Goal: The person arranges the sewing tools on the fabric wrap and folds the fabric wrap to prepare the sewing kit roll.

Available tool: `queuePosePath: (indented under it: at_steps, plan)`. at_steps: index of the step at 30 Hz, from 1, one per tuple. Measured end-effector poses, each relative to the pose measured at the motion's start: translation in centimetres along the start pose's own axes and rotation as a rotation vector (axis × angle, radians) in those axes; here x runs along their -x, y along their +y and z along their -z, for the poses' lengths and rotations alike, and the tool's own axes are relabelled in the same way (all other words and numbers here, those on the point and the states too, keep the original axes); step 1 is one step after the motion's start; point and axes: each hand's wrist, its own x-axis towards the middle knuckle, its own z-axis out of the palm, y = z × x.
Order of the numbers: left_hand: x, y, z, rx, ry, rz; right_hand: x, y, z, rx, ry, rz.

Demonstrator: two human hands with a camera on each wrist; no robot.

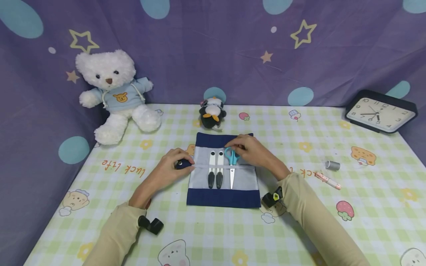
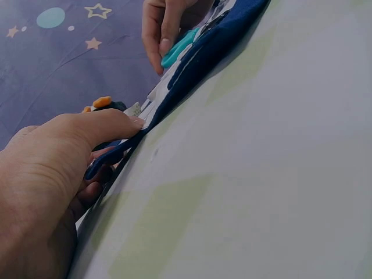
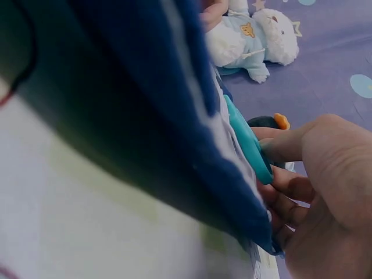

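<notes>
A navy and grey fabric tool pouch point(image 1: 223, 198) lies unfolded on the table. At its left edge my left hand point(image 1: 169, 165) pinches the cloth beside a navy strap point(image 1: 182, 163) with a metal snap; the left wrist view shows the thumb on top. Scissors point(image 1: 232, 178) with turquoise handles sit under the pouch's thin band point(image 1: 202, 166), blades toward me. My right hand point(image 1: 253, 150) pinches their handle point(image 3: 247, 139), thumb on one side. Two slim tools with white shafts point(image 1: 212, 162) and black ends lie left of the scissors under the band.
Behind the pouch lies a penguin plush point(image 1: 213, 112). A white teddy bear point(image 1: 116, 90) sits at the back left, and a black-framed clock point(image 1: 381, 111) stands at the back right. A grey thread spool point(image 1: 332, 165) and a pinkish pen-like stick point(image 1: 328, 180) lie to the right.
</notes>
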Motion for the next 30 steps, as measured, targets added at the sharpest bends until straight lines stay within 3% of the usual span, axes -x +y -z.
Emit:
queuePosePath:
  at_steps: [30]
  plan:
    - [0.03, 0.12, -0.01, -0.010, 0.003, 0.008, 0.57, -0.09, -0.61, 0.051, 0.003, -0.007]
